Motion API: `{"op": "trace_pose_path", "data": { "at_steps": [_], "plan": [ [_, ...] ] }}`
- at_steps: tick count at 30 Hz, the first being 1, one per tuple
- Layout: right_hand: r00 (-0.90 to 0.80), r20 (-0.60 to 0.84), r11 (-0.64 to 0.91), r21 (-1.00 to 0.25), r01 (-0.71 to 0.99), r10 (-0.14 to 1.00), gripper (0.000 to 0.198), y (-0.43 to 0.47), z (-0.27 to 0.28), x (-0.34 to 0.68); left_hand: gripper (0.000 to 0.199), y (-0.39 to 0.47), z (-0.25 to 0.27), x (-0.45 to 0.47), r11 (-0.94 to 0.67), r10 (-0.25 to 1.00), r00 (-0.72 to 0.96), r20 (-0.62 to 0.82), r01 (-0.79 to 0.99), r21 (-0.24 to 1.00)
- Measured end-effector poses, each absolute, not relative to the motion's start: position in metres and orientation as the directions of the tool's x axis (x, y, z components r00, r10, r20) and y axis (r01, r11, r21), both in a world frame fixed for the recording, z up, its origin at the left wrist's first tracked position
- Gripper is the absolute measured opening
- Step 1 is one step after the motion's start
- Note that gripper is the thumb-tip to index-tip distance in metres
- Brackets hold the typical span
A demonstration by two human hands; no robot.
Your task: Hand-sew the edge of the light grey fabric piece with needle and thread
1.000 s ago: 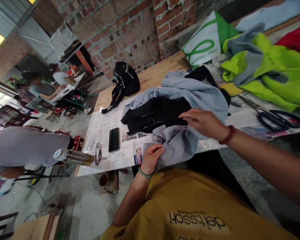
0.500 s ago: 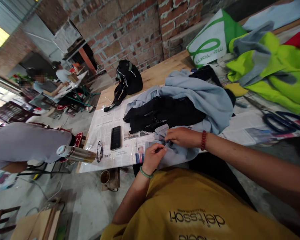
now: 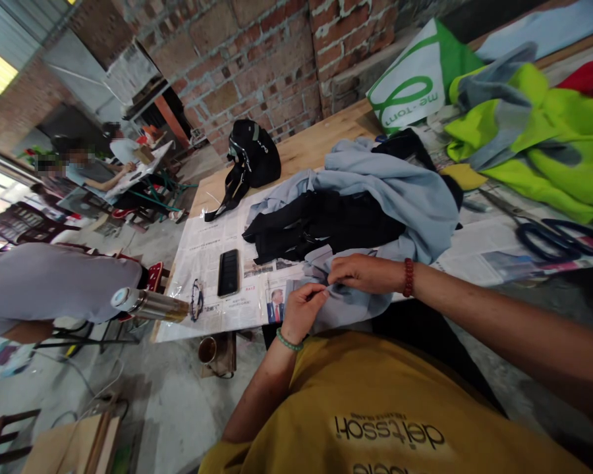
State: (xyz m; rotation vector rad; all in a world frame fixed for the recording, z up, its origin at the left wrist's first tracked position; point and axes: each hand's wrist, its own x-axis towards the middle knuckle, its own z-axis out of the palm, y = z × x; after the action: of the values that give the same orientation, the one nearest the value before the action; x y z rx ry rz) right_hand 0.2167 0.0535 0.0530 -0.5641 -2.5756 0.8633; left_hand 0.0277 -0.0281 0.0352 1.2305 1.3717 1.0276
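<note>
Cluttered workroom, grey cloth [image 3: 348, 316] pinched by two hands

Brick wall [image 3: 257, 72] stands behind the far edge of the surface [image 3: 321, 131]. Newspaper [image 3: 188, 257] covers much of the left side, under what looks like clear film, perhaps to protect the wood. Blue-grey fabric [image 3: 390, 174] heaps across the middle, with black cloth [image 3: 346, 220] over its nearer side. The grey cloth lies at the middle of the near edge, probably to keep it within easy reach; whether it joins the blue-grey fabric cannot be told. The right hand [image 3: 363, 272] narrows its fingers on a gathered fold; the left hand [image 3: 301, 309] meets it there, thumb and forefinger pinched, seemingly to steady that small stretch. Anything finer between the tips is too small to tell.

Around them, a yellow-green garment [image 3: 553, 178] fills the far right, beside a green-and-white bag [image 3: 415, 85] at the far edge. A black bag [image 3: 257, 155] sits toward the far left corner. The black cloth crowds the hands' far side, and the right forearm [image 3: 479, 309] bars the left hand's way to the scissors [image 3: 546, 224]. Toward the near left corner are a bottle [image 3: 153, 305], phone [image 3: 228, 272] and glasses [image 3: 194, 303].
</note>
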Motion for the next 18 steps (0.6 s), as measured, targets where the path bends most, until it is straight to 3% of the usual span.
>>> {"op": "trace_pose_path", "data": {
  "at_steps": [10, 18],
  "plan": [
    [-0.854, 0.231, 0.747, -0.619, 0.241, 0.466, 0.030, 0.0496, 0.0556, 0.2167, 0.012, -0.0290, 0.0363, 0.0330, 0.119, 0.993, -0.012, -0.119, 0.107, 0.987],
    [-0.768, 0.232, 0.675, -0.663, 0.325, 0.597, 0.027, 0.0459, 0.0593, 0.2107, 0.011, -0.0295, 0.0325, 0.0315, 0.108, 0.994, 0.001, -0.109, 0.130, 0.986]
  ]
}}
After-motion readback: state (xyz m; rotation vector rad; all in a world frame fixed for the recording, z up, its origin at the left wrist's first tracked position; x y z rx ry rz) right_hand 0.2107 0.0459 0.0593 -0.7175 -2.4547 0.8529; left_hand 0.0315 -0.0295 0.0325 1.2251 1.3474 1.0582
